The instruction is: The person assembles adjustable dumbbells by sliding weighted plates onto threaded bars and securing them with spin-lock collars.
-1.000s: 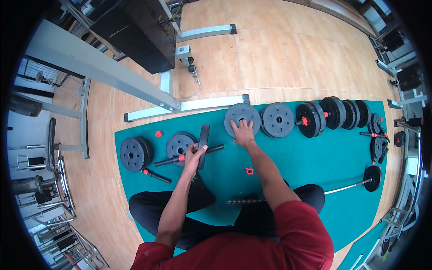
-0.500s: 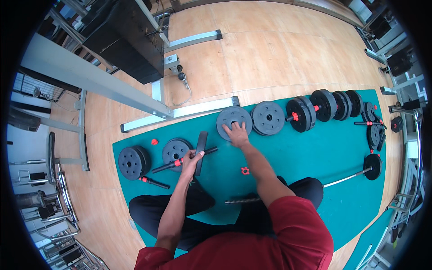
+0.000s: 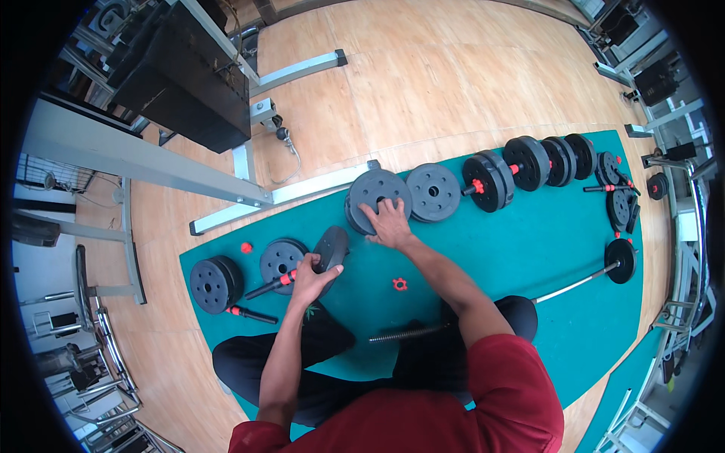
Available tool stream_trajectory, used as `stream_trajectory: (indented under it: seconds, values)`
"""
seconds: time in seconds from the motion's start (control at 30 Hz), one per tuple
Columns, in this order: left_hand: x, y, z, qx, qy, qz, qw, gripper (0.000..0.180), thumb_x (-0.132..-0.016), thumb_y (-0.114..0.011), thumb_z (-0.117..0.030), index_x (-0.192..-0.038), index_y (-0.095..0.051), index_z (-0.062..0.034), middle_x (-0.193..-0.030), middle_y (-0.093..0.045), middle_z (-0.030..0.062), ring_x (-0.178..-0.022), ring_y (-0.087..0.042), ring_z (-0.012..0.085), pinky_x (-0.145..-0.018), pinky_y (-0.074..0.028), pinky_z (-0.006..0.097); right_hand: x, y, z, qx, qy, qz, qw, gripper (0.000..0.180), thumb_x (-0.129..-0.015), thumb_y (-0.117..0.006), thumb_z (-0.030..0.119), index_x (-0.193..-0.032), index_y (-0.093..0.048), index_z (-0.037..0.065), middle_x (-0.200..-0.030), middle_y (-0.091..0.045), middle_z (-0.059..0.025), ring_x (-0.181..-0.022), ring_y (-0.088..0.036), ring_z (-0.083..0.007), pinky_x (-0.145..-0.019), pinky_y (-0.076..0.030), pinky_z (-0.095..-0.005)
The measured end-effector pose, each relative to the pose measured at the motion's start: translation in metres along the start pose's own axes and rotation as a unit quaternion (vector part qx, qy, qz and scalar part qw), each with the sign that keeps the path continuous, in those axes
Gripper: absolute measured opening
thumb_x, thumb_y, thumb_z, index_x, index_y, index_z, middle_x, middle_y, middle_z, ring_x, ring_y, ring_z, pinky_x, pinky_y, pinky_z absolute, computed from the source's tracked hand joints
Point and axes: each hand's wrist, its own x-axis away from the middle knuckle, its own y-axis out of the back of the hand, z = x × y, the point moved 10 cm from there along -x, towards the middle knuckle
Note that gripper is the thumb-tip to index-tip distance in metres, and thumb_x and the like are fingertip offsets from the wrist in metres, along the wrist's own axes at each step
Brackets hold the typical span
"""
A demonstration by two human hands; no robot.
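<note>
My left hand [image 3: 306, 281] is closed around a short dumbbell bar [image 3: 264, 289] with a red collar. A grey weight plate [image 3: 332, 251] sits on that bar, tilted, against my fingers. My right hand [image 3: 389, 223] grips the upper grey plate [image 3: 380, 189] of a stack, fingertips at its centre hole and thumb near its rim. Part of a lower plate [image 3: 355, 220] shows under it. Behind my left hand another grey plate [image 3: 281, 257] lies on the green mat [image 3: 468, 260]. A red star nut [image 3: 399, 285] lies between my forearms.
Flat plates [image 3: 433, 192] and a row of loaded dumbbells [image 3: 488, 181] line the mat's far edge. At the left are stacked plates [image 3: 214, 285], a second bar [image 3: 253, 314] and a red nut [image 3: 246, 248]. A long barbell bar [image 3: 574, 282] and a grey machine frame [image 3: 302, 189] border the area.
The plate on the left-hand bar has turned from nearly edge-on to show more of its face. My right hand has shifted its grip on the upper plate, uncovering part of the one below.
</note>
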Motion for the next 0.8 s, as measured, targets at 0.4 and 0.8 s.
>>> stream_trajectory:
  seconds: [0.4, 0.8]
  values:
    - [-0.016, -0.012, -0.074, -0.031, -0.019, 0.032, 0.999, 0.085, -0.065, -0.085, -0.048, -0.121, -0.055, 0.0084, -0.115, -0.058, 0.0240, -0.112, -0.052, 0.0339, -0.097, -0.045, 0.040, 0.040, 0.007, -0.105, 0.052, -0.154, -0.021, 0.987, 0.093, -0.074, -0.080, 0.046, -0.152, -0.031, 0.033, -0.126, -0.052, -0.0183, -0.126, -0.042, -0.0324, -0.104, -0.027, -0.0659]
    - [-0.013, -0.041, -0.090, -0.086, -0.068, 0.082, 0.991, 0.086, -0.064, -0.087, -0.045, -0.124, -0.053, 0.0069, -0.115, -0.054, 0.0221, -0.109, -0.053, 0.0337, -0.097, -0.046, 0.039, 0.066, 0.000, -0.141, 0.012, -0.209, 0.041, 0.977, 0.084, -0.084, -0.075, 0.025, -0.152, -0.026, 0.036, -0.155, -0.031, -0.0103, -0.149, -0.021, -0.0274, -0.103, -0.029, -0.0783]
